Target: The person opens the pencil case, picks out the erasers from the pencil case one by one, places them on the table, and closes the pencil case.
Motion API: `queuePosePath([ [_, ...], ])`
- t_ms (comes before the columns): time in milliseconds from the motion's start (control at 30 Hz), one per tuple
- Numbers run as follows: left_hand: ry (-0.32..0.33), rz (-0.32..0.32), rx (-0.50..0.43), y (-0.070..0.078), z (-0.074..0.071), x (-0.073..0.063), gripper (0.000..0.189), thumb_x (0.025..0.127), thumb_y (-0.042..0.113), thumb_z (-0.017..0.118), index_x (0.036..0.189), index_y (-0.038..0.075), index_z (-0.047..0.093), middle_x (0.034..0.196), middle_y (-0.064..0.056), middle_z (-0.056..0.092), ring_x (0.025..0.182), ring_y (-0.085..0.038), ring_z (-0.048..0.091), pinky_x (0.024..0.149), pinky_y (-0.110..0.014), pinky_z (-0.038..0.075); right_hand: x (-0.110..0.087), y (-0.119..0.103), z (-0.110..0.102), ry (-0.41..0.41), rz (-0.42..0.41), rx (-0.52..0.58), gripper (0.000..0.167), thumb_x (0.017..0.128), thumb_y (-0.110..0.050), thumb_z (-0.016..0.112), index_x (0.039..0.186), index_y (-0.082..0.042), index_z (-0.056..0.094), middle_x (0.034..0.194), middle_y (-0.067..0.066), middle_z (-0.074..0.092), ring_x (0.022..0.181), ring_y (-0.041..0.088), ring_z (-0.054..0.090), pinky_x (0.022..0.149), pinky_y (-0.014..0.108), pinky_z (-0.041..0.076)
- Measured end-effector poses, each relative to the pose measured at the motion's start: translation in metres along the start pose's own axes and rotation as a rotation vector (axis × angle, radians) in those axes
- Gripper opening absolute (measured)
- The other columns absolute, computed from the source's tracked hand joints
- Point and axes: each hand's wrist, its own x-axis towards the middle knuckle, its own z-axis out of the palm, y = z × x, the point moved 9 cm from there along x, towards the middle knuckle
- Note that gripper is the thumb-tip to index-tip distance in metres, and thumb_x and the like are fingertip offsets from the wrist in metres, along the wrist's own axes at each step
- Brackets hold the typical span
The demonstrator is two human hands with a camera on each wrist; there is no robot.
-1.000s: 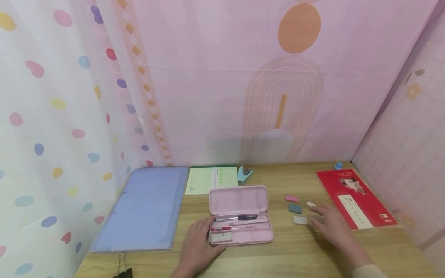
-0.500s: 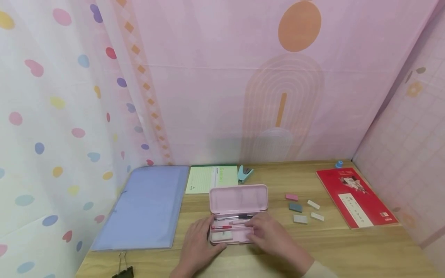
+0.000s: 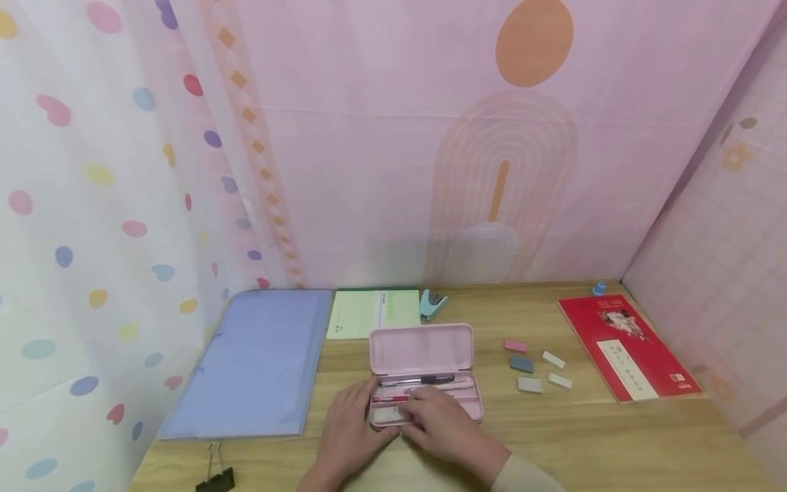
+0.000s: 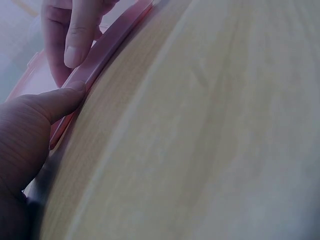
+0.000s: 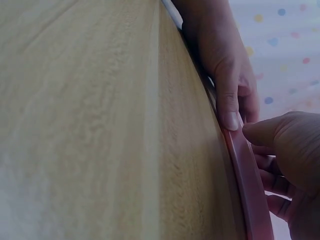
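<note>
A pink pencil case (image 3: 421, 350) lies with its lid raised on the table in the head view. Inside are a black pen (image 3: 430, 379), a red pen (image 3: 393, 398), a pale pink pen and a white eraser (image 3: 384, 414) at the front left. My left hand (image 3: 348, 427) holds the case's left end, its thumb pressed on the front wall, also seen in the left wrist view. My right hand (image 3: 444, 422) reaches over the front rim, fingertips at the eraser and partly covering it. Whether they pinch it is hidden. Both thumbs are close together in the right wrist view.
Right of the case lie a pink eraser (image 3: 515, 346), a blue eraser (image 3: 521, 363) and several white ones (image 3: 530, 385). A red booklet (image 3: 627, 348) is farther right. Behind stand a notepad (image 3: 371, 314) and stapler (image 3: 433, 305); left, a blue folder (image 3: 249, 369) and binder clip (image 3: 216, 478).
My right hand has left the white erasers on the right, moved left to the pencil case, and then along it to the eraser inside. My left hand has stayed on the case.
</note>
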Motion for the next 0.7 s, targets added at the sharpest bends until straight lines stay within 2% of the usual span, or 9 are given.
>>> queuePosePath([
  [200, -0.022, -0.017, -0.001, -0.0031, 0.0025, 0.0001, 0.099, 0.068, 0.072, 0.069, 0.145, 0.016, 0.041, 0.136, -0.004, 0.053, 0.126, -0.025, 0.043, 0.108, -0.045, 0.032, 0.0018, 0.0022, 0.0039, -0.008, 0.025, 0.010, 0.027, 0.088, -0.032, 0.068, 0.108, -0.015, 0.072, 0.083, -0.013, 0.047, 0.078, 0.004, 0.042, 0.070, 0.020, 0.043],
  [400, -0.024, -0.013, -0.008, -0.0020, 0.0022, 0.0010, 0.100, 0.068, 0.071, 0.070, 0.145, 0.014, 0.041, 0.135, -0.005, 0.053, 0.125, -0.026, 0.043, 0.108, -0.046, 0.033, 0.0046, 0.0074, 0.0065, -0.017, 0.087, 0.056, 0.024, 0.086, -0.032, 0.070, 0.104, -0.015, 0.072, 0.082, -0.014, 0.046, 0.078, 0.003, 0.043, 0.068, 0.018, 0.041],
  [700, -0.013, -0.013, 0.011, -0.0025, 0.0017, 0.0016, 0.100, 0.067, 0.070, 0.072, 0.144, 0.013, 0.043, 0.136, -0.006, 0.053, 0.125, -0.027, 0.044, 0.109, -0.048, 0.032, 0.0068, 0.0069, 0.0046, 0.006, 0.148, 0.085, 0.017, 0.084, -0.027, 0.072, 0.097, -0.016, 0.070, 0.087, -0.012, 0.053, 0.082, 0.004, 0.049, 0.074, 0.022, 0.046],
])
